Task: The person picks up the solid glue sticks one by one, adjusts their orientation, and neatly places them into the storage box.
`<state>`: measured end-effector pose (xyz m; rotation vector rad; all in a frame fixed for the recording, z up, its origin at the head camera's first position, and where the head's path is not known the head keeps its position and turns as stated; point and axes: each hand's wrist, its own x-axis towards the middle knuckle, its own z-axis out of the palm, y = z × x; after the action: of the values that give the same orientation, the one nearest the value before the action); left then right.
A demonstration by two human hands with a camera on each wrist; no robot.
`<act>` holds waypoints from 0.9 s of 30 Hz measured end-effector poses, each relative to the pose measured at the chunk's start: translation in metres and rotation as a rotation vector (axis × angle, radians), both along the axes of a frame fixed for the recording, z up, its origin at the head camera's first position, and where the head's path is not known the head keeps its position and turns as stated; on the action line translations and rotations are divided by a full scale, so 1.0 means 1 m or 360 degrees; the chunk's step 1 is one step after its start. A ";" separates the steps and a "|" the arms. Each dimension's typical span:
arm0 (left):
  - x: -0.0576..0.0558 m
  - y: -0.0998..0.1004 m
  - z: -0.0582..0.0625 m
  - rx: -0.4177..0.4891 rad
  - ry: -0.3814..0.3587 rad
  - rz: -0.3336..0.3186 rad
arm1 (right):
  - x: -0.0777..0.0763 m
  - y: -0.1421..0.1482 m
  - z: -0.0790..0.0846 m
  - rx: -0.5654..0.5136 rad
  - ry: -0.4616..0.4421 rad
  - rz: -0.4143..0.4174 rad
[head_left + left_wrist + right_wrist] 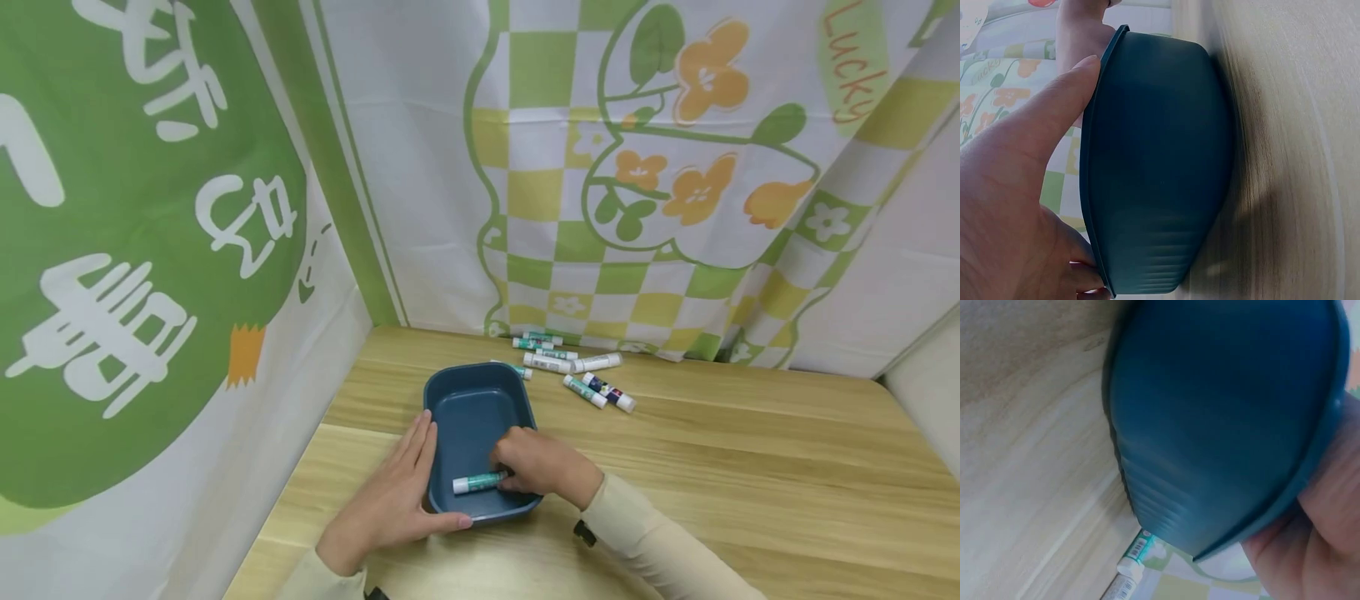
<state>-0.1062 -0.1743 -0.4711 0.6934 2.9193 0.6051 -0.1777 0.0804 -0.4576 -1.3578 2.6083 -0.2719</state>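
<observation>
The fingers of the right hand (540, 461) are curled down inside the tray and pinch one end of a teal-labelled glue stick (474, 483), whose white end points left, toward the other hand; just how the fingertips meet on it cannot be told, since the knuckles cover them and, in the right wrist view, the wall of the tray blocks the grip. The left hand (393, 496) has its fingers extended close together along the left rim, with the thumb spread away from them and laid at the near rim. Between the two hands sits the dark blue rounded rectangular tray (468, 433), upright on the table, the glue stick lying crosswise in its near part. (Fine ridges run along part of its outer wall, as the wrist views show.) Cream sleeves (652, 533) cover both forearms, and a small black fitting (585, 533) shows beside the right cuff. Beyond the far end of the tray, a loose group of more glue sticks lies on the wood-grain table (750, 450): several teal ones, two mostly white ones (597, 362) and a navy one (609, 392), which rests beside a teal one (584, 392). Behind them hangs a green-and-yellow checked curtain (536, 71) with orange flowers and the word "Lucky"; on the left, a green panel (112, 458) bears large white characters.
</observation>
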 end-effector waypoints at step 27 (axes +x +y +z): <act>0.000 0.001 0.000 -0.0006 0.0005 0.0016 | -0.051 0.054 0.049 -0.0543 0.0301 -0.0352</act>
<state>-0.1061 -0.1738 -0.4713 0.6805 2.9273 0.6002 -0.2283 0.1342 -0.4090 -1.2384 2.9800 -0.6804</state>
